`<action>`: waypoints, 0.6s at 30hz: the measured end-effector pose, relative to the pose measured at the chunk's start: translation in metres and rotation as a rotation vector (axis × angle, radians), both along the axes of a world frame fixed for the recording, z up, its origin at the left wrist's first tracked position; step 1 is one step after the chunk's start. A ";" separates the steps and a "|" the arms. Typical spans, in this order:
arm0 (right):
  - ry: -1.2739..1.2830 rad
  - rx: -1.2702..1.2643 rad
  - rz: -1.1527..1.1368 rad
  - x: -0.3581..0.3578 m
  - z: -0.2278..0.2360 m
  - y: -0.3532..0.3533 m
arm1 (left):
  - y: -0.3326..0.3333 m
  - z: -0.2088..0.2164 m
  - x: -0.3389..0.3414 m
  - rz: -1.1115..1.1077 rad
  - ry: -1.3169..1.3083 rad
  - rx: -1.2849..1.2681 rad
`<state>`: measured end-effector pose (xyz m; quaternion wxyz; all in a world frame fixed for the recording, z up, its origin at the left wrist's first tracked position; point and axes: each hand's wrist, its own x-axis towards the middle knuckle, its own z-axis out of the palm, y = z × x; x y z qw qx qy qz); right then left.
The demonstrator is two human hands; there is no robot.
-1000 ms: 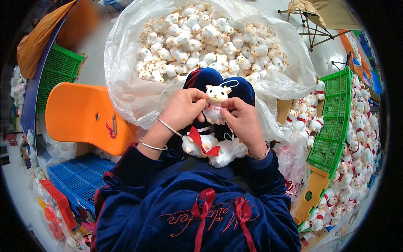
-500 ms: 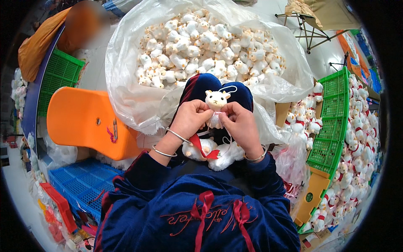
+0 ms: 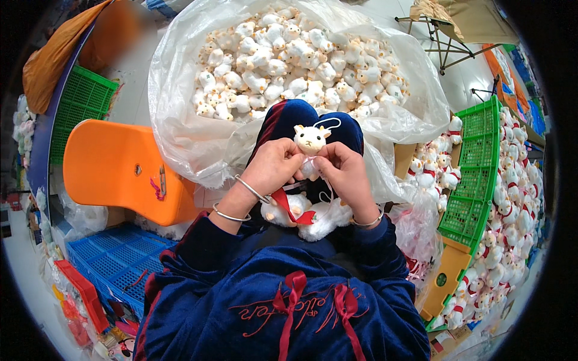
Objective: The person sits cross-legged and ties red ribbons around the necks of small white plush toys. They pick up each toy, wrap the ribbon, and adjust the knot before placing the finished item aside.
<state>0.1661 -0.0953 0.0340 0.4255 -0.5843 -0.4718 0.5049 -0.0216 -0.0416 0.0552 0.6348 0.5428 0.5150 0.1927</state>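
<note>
A small white plush goat [image 3: 311, 140] with a cream head and a white hanging loop sits upright above my knees, facing me. Fingers of my left hand [image 3: 274, 166] are closed in a pinch at one side of its neck. On the other side, my right hand [image 3: 346, 174] pinches at the neck too. A pale pinkish ribbon [image 3: 309, 166] shows at the neck between my fingertips; how its ends run is hidden. In my lap, just below, lie more white plush toys [image 3: 328, 223], with a red ribbon [image 3: 291, 208] across them.
Beyond my knees stands a large clear plastic bag [image 3: 174, 120] full of white plush toys. An orange stool [image 3: 108, 171] and a blue crate [image 3: 120, 256] are on my left. On my right, a green crate [image 3: 475, 174] stands beside heaped plush toys with red neck ribbons [image 3: 509, 222].
Both hands keep their pinch at the goat's neck, with only slight finger movement. The goat's head tips a little, and the view shifts slightly.
</note>
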 end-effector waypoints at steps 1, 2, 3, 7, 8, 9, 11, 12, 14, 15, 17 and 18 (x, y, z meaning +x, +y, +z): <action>0.036 -0.010 0.002 0.002 -0.003 0.001 | 0.000 -0.001 0.000 -0.004 -0.010 -0.023; 0.071 -0.020 0.003 0.005 -0.008 0.002 | 0.001 -0.001 0.000 -0.009 -0.019 -0.046; 0.104 -0.024 0.004 0.007 -0.008 0.003 | 0.001 -0.002 0.000 -0.014 -0.032 -0.063; 0.113 -0.065 -0.007 0.007 -0.002 0.003 | 0.002 -0.010 0.000 -0.012 -0.060 -0.079; 0.124 -0.073 -0.008 0.008 -0.004 0.004 | 0.002 -0.013 0.000 -0.006 -0.080 -0.080; 0.135 -0.082 -0.009 0.009 -0.006 0.004 | 0.001 -0.014 0.000 0.000 -0.100 -0.082; 0.103 -0.061 -0.004 0.010 -0.010 0.004 | -0.001 -0.015 0.004 0.043 -0.156 -0.110; 0.086 -0.050 -0.002 0.011 -0.012 0.005 | -0.002 -0.016 0.005 0.064 -0.185 -0.125; 0.129 -0.049 -0.013 0.012 -0.015 0.005 | -0.004 -0.018 0.006 0.091 -0.247 -0.144; 0.152 -0.048 -0.018 0.013 -0.017 0.005 | -0.005 -0.019 0.006 0.105 -0.276 -0.154; 0.212 -0.047 -0.037 0.013 -0.023 0.004 | -0.007 -0.023 0.007 0.089 -0.299 -0.152; 0.241 -0.047 -0.047 0.013 -0.025 0.003 | -0.008 -0.025 0.007 0.080 -0.311 -0.153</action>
